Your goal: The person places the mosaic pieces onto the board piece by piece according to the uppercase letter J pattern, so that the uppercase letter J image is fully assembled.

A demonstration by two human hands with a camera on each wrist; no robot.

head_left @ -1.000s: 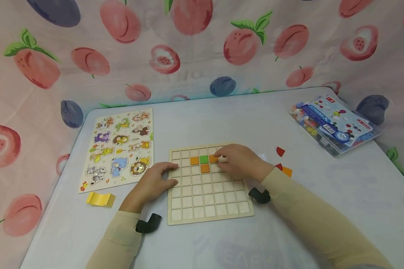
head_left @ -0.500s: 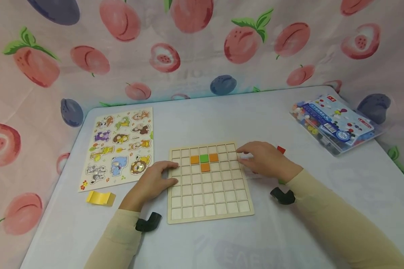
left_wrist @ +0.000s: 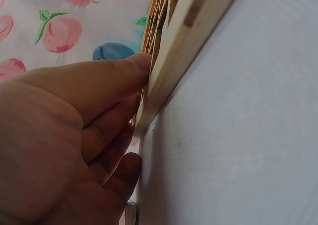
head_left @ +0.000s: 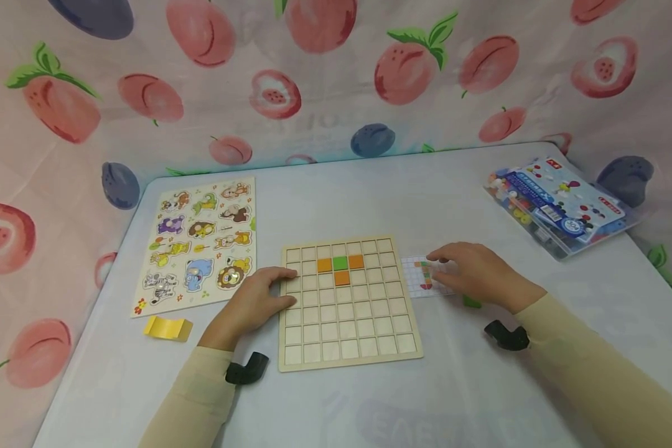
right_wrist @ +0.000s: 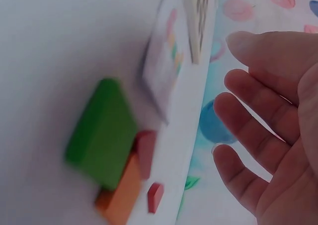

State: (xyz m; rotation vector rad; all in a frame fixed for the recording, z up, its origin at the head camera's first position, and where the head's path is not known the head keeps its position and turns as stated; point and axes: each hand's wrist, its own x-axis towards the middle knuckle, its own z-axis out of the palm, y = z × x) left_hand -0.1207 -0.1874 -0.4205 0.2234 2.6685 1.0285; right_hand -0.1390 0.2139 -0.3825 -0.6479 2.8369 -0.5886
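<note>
A wooden grid board (head_left: 319, 333) lies on the table, with a green square (head_left: 340, 263) between two orange squares and another orange square (head_left: 341, 278) below it. My left hand (head_left: 254, 305) rests its fingertips on the board's left edge; the thumb (left_wrist: 107, 81) touches its rim. Beside the board's right edge is a printed card (head_left: 415, 286) with a small coloured pattern. Over its right part hovers my right hand (head_left: 481, 274), fingers spread and holding nothing. In the right wrist view lie a green block (right_wrist: 102, 135), an orange block (right_wrist: 121, 190) and red pieces (right_wrist: 155, 197).
An animal puzzle board (head_left: 207, 280) lies at the left, with a yellow curved block (head_left: 168, 329) in front of it. A clear plastic case (head_left: 560, 208) of colourful pieces stands at the back right. Behind the table hangs a fruit-print cloth (head_left: 319, 124).
My right hand has moved right, away from the orange square in the upper row, and now hovers over the card, uncovering part of it. The left hand stays on the board's edge.
</note>
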